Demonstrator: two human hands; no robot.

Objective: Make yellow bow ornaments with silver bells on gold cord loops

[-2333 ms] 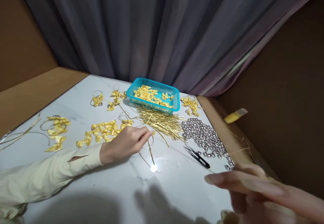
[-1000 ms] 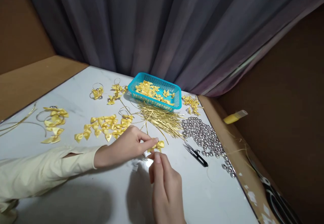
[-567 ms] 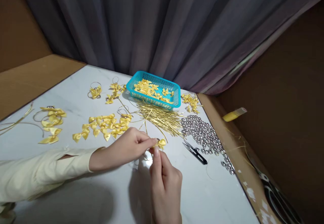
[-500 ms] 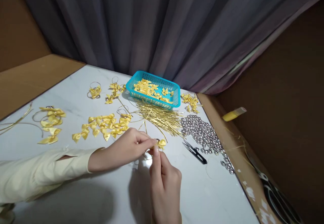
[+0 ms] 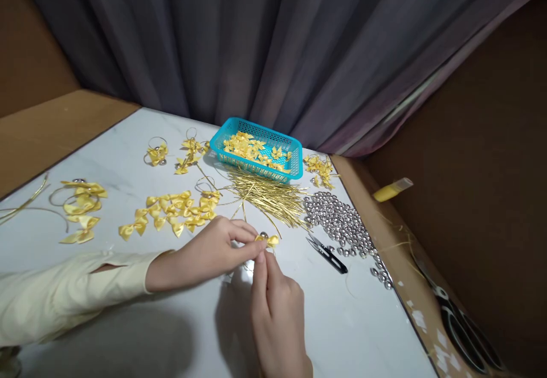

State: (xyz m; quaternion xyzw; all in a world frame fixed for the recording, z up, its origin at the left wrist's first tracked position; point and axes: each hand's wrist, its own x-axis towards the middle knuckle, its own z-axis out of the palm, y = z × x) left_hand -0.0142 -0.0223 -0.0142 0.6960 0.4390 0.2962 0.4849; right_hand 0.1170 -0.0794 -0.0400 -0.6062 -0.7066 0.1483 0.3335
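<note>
A yellow ribbon bow (image 5: 272, 241) with a silver bell-like bead (image 5: 264, 234) on it is pinched at the fingertips of my left hand (image 5: 217, 246). My right hand (image 5: 278, 307) meets it from below, thumb and finger pressed together right under the bow. Thin cord shows faintly beneath the fingers; what exactly the right fingertips grip is partly hidden. Just beyond lies a bundle of gold cords (image 5: 269, 198). Several loose yellow bows (image 5: 171, 211) lie left of the hands.
A blue basket (image 5: 256, 157) of bows stands at the back. On the right are a heap of silver beads (image 5: 337, 221), thread snips (image 5: 327, 254), large scissors (image 5: 464, 326) and a yellow tube (image 5: 392, 190). Bows with cord loops (image 5: 83, 201) lie at left.
My right thumb has slid down off the front of the bow to just below it, leaving the bow and bead more exposed. The view has shifted slightly.
</note>
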